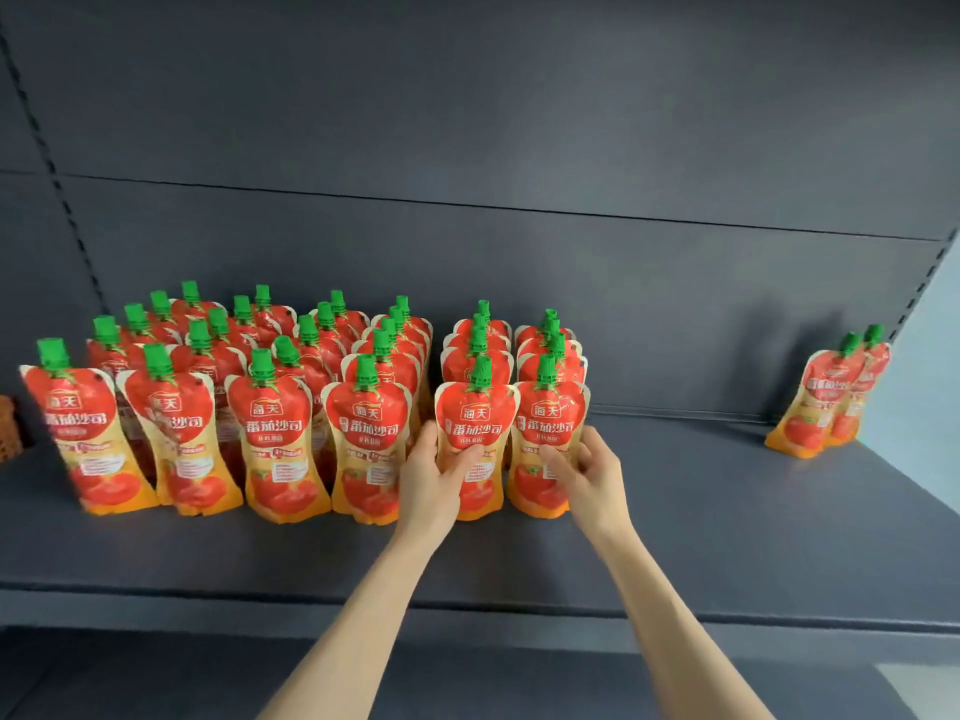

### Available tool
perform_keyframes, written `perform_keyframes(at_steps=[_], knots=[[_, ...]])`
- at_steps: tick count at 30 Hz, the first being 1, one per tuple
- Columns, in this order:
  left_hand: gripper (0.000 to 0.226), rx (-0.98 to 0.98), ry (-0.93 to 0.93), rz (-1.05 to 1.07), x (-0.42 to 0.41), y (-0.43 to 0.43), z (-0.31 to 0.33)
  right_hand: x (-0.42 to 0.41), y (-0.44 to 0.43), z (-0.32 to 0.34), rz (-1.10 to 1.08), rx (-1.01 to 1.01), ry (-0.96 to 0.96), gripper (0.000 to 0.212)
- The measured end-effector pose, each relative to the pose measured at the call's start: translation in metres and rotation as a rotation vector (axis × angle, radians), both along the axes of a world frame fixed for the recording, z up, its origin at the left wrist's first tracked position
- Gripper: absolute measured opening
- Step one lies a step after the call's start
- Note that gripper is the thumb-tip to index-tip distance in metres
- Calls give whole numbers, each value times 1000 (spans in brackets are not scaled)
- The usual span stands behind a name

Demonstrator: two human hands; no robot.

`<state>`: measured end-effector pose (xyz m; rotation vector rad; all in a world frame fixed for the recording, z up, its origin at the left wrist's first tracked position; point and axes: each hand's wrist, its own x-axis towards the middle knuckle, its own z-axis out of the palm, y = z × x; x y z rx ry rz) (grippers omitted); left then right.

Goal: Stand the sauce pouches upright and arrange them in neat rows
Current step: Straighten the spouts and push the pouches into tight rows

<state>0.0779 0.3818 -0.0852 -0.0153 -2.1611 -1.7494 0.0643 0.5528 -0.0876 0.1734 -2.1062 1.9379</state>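
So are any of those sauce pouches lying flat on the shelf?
No, every pouch in view stands upright, both the main block and the pair off to the right.

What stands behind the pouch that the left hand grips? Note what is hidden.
Behind the gripped pouch in the left hand, more pouches stand in file: green caps and red tops show. Their lower bodies are covered.

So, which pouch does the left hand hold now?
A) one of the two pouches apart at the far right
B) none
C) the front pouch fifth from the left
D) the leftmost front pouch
C: the left hand grips the fifth front pouch, thumb across its label; the right hand holds the sixth front pouch beside it.
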Motion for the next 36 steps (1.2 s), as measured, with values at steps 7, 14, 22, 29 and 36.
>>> perform_keyframes(at_steps=[7, 14, 22, 29, 36], knots=[[58, -88, -8, 82, 14, 9, -26, 4, -6, -21, -56, 43, -37, 33], [49, -204, 6, 208, 13, 12, -35, 11, -10, -27, -192, 141, -46, 47], [53, -207, -21, 245, 3, 20, -35, 2, -10, -27, -198, 203, -64, 44], [55, -215, -24, 287, -5, 23, -38, -3, -7, -31, -158, 270, -70, 47], [54, -248, -17, 305, -7, 21, -37, -8, -4, -36, -210, 335, -80, 51]])
